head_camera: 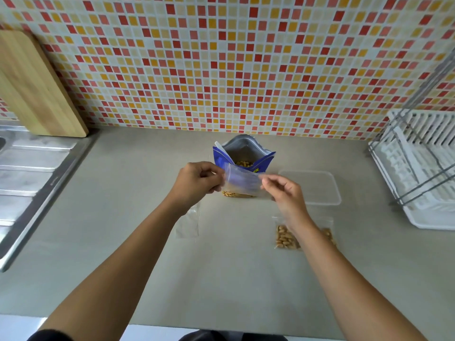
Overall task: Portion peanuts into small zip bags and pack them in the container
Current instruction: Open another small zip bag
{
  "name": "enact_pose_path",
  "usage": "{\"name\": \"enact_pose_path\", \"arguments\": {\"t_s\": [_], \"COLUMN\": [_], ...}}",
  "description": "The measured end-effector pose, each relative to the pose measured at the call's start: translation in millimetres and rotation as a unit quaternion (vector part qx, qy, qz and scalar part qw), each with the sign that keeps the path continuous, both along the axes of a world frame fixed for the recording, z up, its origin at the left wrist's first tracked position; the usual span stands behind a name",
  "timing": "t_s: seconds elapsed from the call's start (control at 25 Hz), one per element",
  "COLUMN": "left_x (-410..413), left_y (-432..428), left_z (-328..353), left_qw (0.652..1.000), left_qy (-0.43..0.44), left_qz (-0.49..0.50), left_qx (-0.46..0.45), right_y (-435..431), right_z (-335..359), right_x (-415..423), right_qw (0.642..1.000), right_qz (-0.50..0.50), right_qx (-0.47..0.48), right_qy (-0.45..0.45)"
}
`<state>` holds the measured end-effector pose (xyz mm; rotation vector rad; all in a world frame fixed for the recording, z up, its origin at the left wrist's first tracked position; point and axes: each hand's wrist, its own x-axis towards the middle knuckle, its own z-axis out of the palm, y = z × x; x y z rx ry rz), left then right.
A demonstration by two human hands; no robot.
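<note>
Both hands, left (197, 182) and right (283, 190), pinch a part-filled zip bag (242, 184); filled bags (285, 236) on worktop (221, 267), container (317, 188) empty.

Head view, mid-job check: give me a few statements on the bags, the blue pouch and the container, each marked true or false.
1. Both hands hold one small zip bag by its top edge, the left hand at one end and the right hand at the other. True.
2. The held bag is empty. False: peanuts sit along its bottom.
3. The blue peanut pouch stands open behind the held bag. True.
4. The clear container already holds filled bags. False: nothing shows inside it; a filled bag lies on the counter in front of it.
5. The cutting board lies flat on the counter. False: it leans against the tiled wall by the sink.
</note>
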<state>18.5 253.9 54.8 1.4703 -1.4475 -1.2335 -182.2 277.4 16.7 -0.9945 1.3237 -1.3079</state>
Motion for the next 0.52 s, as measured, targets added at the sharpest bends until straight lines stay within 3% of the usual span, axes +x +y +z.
{"name": "enact_pose_path", "arguments": {"t_s": [0.36, 0.44, 0.52], "left_x": [-17.0, -18.8, -20.7], "left_y": [-14.8, -17.7, -20.7], "left_z": [35.5, 36.9, 37.6], "left_qw": [1.0, 1.0, 1.0], "left_qy": [0.0, -0.016, -0.014], "left_qz": [-0.011, -0.01, -0.01], "left_qx": [-0.023, -0.017, -0.011], "right_y": [-15.8, -18.6, -21.4], "right_z": [36.8, 36.3, 33.8], "right_x": [-14.5, -17.1, -18.5], "right_qw": [0.987, 0.993, 0.997], "right_qz": [-0.016, -0.024, -0.05], "right_qx": [-0.018, -0.019, -0.036], "right_qy": [-0.156, -0.116, 0.049]}}
